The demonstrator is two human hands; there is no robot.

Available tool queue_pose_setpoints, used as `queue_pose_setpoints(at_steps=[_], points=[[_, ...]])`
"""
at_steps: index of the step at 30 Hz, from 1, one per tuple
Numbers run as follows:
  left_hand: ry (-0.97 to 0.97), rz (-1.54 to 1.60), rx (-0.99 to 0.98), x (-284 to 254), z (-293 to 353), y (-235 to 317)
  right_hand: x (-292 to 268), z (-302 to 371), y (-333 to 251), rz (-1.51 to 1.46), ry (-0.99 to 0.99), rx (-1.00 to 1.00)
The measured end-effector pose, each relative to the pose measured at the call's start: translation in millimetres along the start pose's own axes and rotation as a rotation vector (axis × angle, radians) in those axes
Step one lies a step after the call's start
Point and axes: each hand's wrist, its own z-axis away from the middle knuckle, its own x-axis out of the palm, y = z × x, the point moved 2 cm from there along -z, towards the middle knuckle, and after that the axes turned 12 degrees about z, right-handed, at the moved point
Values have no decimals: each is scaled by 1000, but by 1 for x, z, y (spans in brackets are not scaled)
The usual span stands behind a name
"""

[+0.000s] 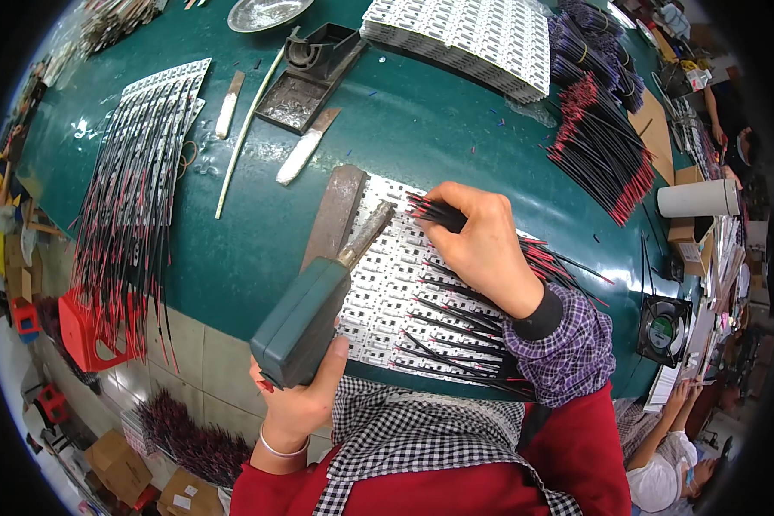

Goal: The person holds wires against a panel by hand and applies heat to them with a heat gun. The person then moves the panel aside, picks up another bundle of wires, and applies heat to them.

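Note:
My left hand (299,400) is closed round the dark green body of a soldering gun (301,316), its metal tip slanting up over a white circuit board panel (377,297). Between the fingers of my right hand (483,248) is a bundle of black wires (439,212) with red ends, held just right of the tip. Whether tip and wires touch, I cannot tell. Along the panel's right half lie more black wires (456,320), fanned out toward my right sleeve. A brown metal bar (331,215) rests by the panel's upper left edge.
Left on the green table (232,284) is a wired panel (138,172), its wires hanging over the edge. Farther back are a black tray (288,107), a metal dish (267,12) and stacked panels (464,39). At right lie a wire pile (602,155) and a small fan (665,329).

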Motion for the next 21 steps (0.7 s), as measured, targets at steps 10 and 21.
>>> queue_pose_setpoints(at_steps=[10,21], points=[[5,17,-62,6,0,2,3,-1,-1,36,-1,-9],[2,-112,134,0,5,-2,4,-1,0,52,5,-18]])
